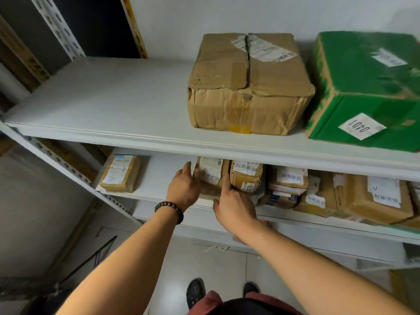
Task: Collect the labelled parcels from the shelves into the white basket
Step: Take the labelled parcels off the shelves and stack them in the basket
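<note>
The left hand [184, 185] and the right hand [234, 205] are pressing straight, unclosed fingers against both sides of the small brown cardboard parcel with a white label [211, 176], which is lying just under the upper white shelf board [102, 98]. Squeezing evenly and sliding it straight out is probably sparing the taped brown parcel [246, 178] touching it.

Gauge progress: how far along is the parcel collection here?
Done: cannot tell; the white basket is out of view. In hand: left hand and right hand flank a labelled parcel on the lower shelf. Left: brown carton, green carton, and several lower-shelf parcels.
</note>
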